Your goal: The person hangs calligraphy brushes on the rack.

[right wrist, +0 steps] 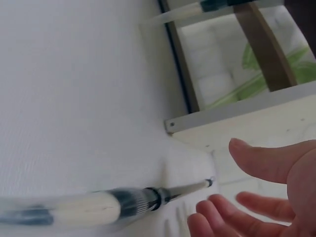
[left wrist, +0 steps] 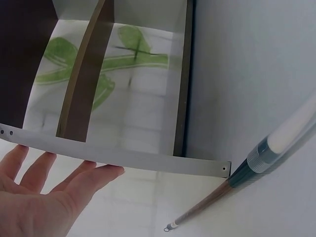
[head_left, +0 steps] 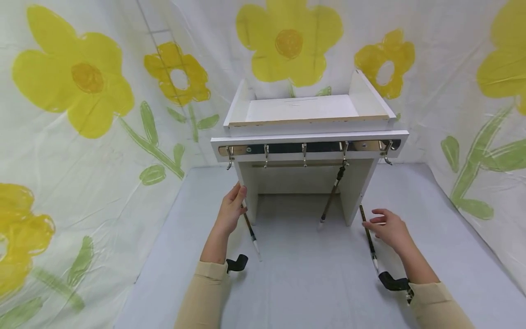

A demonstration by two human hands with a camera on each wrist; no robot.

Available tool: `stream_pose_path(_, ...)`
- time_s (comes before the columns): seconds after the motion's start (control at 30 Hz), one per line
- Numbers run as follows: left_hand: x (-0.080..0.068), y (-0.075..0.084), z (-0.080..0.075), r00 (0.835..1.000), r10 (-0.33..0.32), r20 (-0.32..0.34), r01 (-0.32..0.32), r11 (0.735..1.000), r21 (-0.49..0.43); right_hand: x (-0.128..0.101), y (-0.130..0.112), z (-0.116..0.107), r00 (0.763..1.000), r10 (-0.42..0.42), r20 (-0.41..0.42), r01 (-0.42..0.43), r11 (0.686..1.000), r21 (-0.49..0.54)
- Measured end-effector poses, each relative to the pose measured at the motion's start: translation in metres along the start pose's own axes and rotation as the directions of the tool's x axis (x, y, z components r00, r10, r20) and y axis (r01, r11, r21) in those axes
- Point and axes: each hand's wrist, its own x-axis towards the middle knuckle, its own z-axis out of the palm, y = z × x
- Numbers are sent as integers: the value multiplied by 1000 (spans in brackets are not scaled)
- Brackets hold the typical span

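A white wooden rack point(head_left: 310, 138) with a row of metal hooks stands on the table. My left hand point(head_left: 231, 211) rests its fairly straight fingers point(left wrist: 89, 178) on the edge of the rack's left side panel point(left wrist: 118, 155). Beside that hand lies a calligraphy brush point(head_left: 251, 232), white bristles toward me. Another calligraphy brush point(head_left: 333, 196) hangs from a hook, bristles down. My right hand point(head_left: 388, 228) is by the right side panel, near a third brush point(head_left: 368, 237) on the table. In the right wrist view its thumb and fingers are apart, holding nothing, close to that brush's thin end point(right wrist: 197, 186).
The pale tabletop point(head_left: 304, 283) stretches in front of the rack. A cloth with painted yellow flowers point(head_left: 289, 43) hangs behind and at the sides. Black curved camera mounts point(head_left: 393, 281) stick out from both wrists. An open shelf point(head_left: 304, 107) forms the rack's top.
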Motion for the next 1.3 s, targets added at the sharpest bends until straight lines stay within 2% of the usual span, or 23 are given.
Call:
stream_pose_path(0.13,0,0,-1,1000,-20,2,20,1000,4,3,4,5,999,28,28,-27,1000,-14)
stream_pose_path(0.27,1,-1,-1,999,-48,17,49,999,-7,5,4,9,999,38,17,-37,999,-31)
stream_pose_path(0.6,-2,-3,0,1000,-19,-7,19,1000,-20,16,1,14,999,10,-49,-14,995,-99)
stream_pose_path(0.9,-4,-2,0,1000,-15,-12,15,1000,-15,18,3,13,999,-32,-44,26,990,-135)
stream_pose_path(1.07,-3,-2,0,999,-30,-18,30,1000,-1,16,2,11,999,-25,-27,22,993,-112)
stream_pose_path(1.3,1,-4,0,999,-32,-1,32,999,38,10,5,9,998,51,41,-52,998,30)
